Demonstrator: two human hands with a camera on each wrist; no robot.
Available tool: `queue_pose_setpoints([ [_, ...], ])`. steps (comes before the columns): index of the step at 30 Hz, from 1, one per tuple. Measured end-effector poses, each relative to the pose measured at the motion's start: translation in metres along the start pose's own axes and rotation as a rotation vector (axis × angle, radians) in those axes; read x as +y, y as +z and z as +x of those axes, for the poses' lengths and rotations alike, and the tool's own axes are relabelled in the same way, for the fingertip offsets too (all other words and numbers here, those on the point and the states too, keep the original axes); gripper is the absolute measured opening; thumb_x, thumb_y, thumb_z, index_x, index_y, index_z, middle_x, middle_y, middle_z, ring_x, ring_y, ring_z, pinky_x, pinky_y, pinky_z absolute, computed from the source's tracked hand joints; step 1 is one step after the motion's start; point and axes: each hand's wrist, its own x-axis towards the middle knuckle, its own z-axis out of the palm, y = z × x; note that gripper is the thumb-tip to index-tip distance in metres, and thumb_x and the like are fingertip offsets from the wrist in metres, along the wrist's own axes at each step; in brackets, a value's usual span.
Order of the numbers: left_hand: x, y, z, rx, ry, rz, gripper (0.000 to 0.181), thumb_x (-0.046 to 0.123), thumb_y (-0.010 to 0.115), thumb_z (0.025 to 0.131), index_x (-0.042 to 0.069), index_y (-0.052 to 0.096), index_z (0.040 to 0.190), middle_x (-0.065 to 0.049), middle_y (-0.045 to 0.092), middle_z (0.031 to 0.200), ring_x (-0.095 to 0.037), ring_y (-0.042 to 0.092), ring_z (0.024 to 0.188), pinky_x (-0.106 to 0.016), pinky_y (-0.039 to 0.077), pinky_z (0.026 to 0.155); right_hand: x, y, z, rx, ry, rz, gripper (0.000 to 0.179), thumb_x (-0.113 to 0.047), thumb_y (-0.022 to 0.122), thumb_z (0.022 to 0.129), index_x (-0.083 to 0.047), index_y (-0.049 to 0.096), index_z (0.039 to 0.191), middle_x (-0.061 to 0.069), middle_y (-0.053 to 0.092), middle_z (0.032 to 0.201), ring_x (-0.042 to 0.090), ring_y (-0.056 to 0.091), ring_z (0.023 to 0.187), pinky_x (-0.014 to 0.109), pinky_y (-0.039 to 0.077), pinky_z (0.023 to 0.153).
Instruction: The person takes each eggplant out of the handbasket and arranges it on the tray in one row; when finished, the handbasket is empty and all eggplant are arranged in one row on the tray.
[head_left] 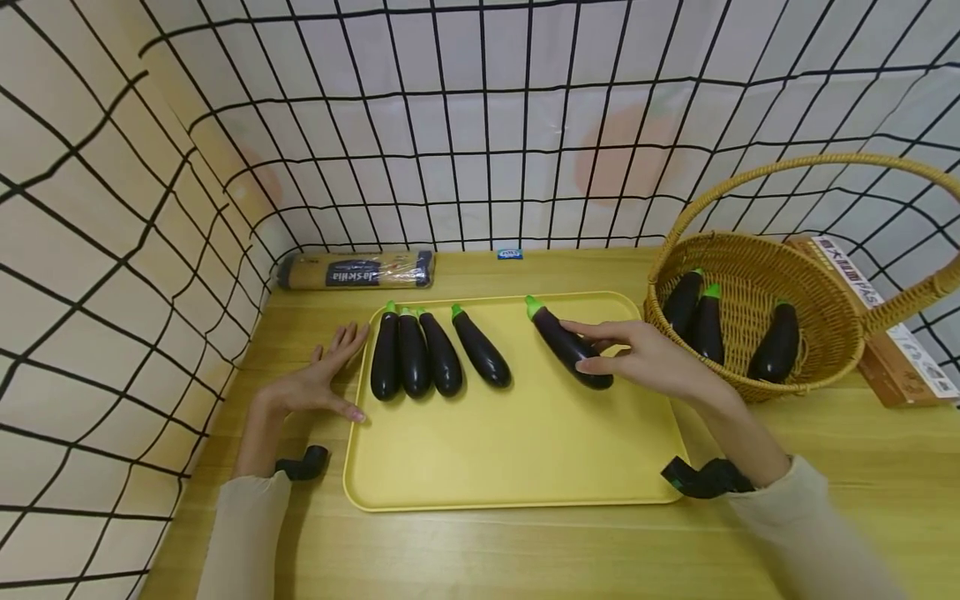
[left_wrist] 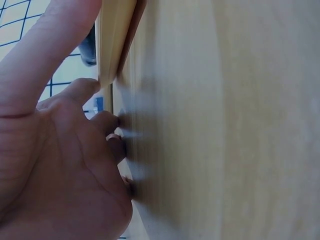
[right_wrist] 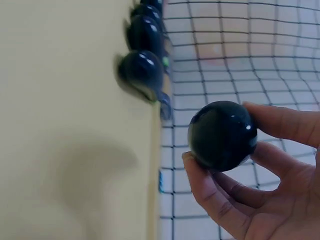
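Note:
My right hand (head_left: 647,357) pinches a dark purple eggplant (head_left: 562,340) between thumb and fingers over the right part of a yellow tray (head_left: 510,467). Seen from the right wrist, the round end of this eggplant (right_wrist: 222,135) is raised above the tray, and its shadow falls there. On the tray's left half several eggplants lie side by side, green stems to the back; the rightmost, a slanted eggplant (head_left: 482,348), sits a little apart. At the tray's left edge my left hand (head_left: 311,386) rests with spread fingers, the thumb on the rim. Its fingertips touch the wooden table (left_wrist: 200,125).
A wicker basket (head_left: 757,250) with a tall handle stands right of the tray, with 3 eggplants inside. Behind the basket lies a brown-and-white box (head_left: 900,350). A wrapped pasta packet (head_left: 356,270) and a small blue packet (head_left: 510,254) lie along the back, before the black wire grid (head_left: 487,125).

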Motion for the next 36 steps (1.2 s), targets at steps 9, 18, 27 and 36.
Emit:
queue_pose_setpoints([
  [9,0.002,0.000,0.002,-0.003,-0.004,0.004,0.139,0.030,0.094,0.075,0.010,-0.009,0.166,-0.022,-0.030,0.168,-0.043,-0.034,0.153,-0.072,-0.027,0.116,0.005,0.040,0.061,-0.029,-0.053,-0.015,0.061,-0.019,0.071,0.098,-0.016,0.049,0.155,0.014,0.053,0.156,0.038,0.063,0.126,0.051,0.055,0.100],
  [18,0.001,0.001,0.000,-0.004,-0.012,0.009,0.140,0.031,0.094,0.074,0.011,-0.009,0.166,-0.021,-0.030,0.168,-0.043,-0.035,0.153,-0.072,-0.027,0.116,0.001,0.066,0.079,-0.078,-0.092,-0.022,0.063,-0.019,0.066,0.101,-0.010,0.041,0.158,0.024,0.060,0.139,0.033,0.065,0.113,0.032,0.052,0.080],
  [27,0.002,0.000,0.000,-0.001,-0.012,0.011,0.141,0.032,0.095,0.073,0.010,-0.009,0.166,-0.022,-0.030,0.168,-0.043,-0.034,0.153,-0.072,-0.026,0.116,-0.005,0.071,0.077,-0.103,-0.125,-0.055,0.061,-0.017,0.060,0.105,-0.007,0.037,0.160,0.024,0.059,0.126,0.026,0.060,0.103,0.044,0.054,0.091],
  [36,0.001,0.000,0.000,-0.001,-0.009,0.009,0.140,0.031,0.095,0.074,0.010,-0.008,0.166,-0.022,-0.030,0.168,-0.043,-0.034,0.153,-0.073,-0.026,0.116,-0.006,0.072,0.077,-0.131,-0.128,-0.050,0.062,-0.019,0.059,0.105,-0.008,0.034,0.161,0.026,0.057,0.132,0.037,0.060,0.120,0.054,0.052,0.103],
])
